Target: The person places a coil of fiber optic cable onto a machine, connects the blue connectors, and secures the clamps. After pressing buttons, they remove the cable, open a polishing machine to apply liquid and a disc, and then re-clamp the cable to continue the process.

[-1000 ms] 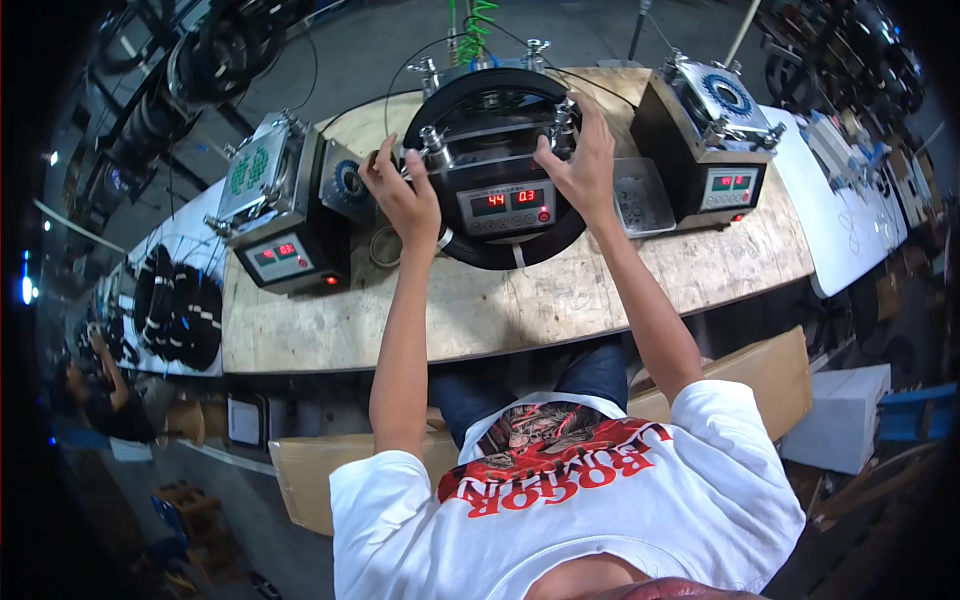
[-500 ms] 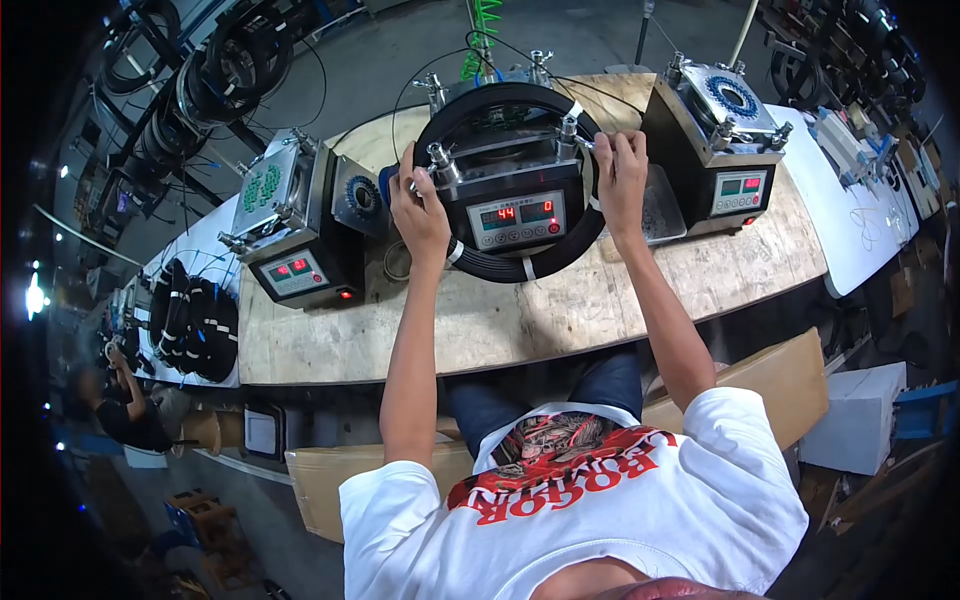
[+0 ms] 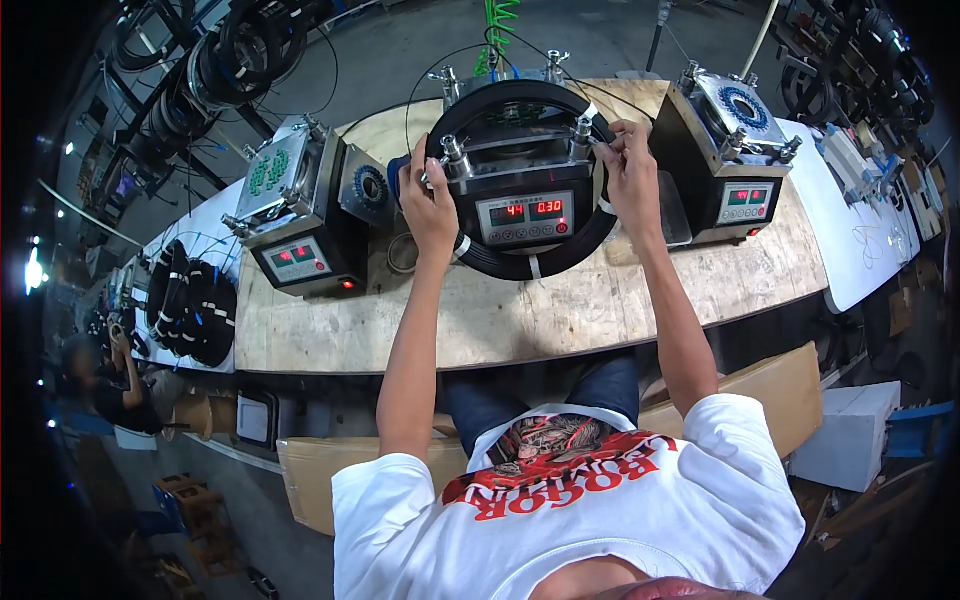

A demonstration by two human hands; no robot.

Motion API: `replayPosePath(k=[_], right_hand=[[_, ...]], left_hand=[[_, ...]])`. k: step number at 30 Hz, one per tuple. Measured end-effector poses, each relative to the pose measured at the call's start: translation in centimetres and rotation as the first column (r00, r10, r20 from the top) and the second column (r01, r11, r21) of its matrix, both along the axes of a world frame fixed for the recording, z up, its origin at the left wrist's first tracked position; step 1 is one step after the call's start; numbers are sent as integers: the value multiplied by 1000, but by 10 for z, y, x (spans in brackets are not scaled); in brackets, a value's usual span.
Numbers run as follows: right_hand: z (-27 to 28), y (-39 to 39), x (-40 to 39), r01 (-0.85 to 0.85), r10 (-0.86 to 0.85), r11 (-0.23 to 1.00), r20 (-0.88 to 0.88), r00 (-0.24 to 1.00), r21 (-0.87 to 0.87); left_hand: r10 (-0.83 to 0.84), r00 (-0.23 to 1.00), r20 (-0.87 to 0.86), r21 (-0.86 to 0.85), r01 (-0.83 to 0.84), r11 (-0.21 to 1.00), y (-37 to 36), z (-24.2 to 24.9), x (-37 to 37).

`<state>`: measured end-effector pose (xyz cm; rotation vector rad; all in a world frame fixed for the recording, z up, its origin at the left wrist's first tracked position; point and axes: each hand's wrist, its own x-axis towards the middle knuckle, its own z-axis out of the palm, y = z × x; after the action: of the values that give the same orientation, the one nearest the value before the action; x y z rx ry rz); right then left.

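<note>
A black cable coil with white ties hangs around the middle machine, whose red display reads 44 and 0.30. At the coil's left side, my left hand has its fingers curled near a metal knob at the machine's front left corner. My right hand is bent in the same way at the coil's right side, close to the front right knob. What the fingertips of each hand touch is too small to make out.
Similar machines stand at left and right on the wooden table. Black coils lie on a white table at far left, where another person works. A metal tray sits beside the right machine.
The middle display's right number has gone from 0 to 0.30. The view has shifted slightly. Both hands keep nearly the same place at the coil's sides.
</note>
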<state>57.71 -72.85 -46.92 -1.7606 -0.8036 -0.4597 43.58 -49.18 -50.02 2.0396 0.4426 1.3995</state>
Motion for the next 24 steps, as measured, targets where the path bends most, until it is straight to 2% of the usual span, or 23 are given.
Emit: replayPosePath(k=[3,4,7,8,11,13,15,19,22,24], right_hand=[[-4,2,0,-31,39,992,-65,997,122],[-1,-1,-8,47,-37,995,-117,992,85],[-8,-4,-19,101,-91,969,-51,994,226],[-9,-5,-28,88,-63,961,-103,993,263],[-35,-7,-41,-115,116,993,41,992,-35],[-51,-7,-46,-69,167,917,221,961,-392],[-60,-7,-51,132,138,797,392,910,-589],[-62,-1,-52,206,83,785,428,900,-584],[-62,0,-53,213,62,790,421,905,-575],[-64,2,-54,223,51,789,422,905,-573]], left_hand=[[3,1000,20,25,-3,1000,2,-3,3],[3,1000,17,19,-3,1000,2,-3,3],[-14,999,49,19,13,1000,6,-8,5],[-6,999,37,22,5,1000,7,-10,5],[-7,1000,20,-8,7,1000,6,-10,3],[-18,1000,26,-25,19,1000,6,-10,3],[-30,999,-11,-52,29,998,2,-7,-1],[-25,997,-67,-84,20,996,-3,0,-6],[1,1000,13,-5,-1,1000,2,-6,0],[6,1000,6,-3,-6,1000,3,-8,0]])
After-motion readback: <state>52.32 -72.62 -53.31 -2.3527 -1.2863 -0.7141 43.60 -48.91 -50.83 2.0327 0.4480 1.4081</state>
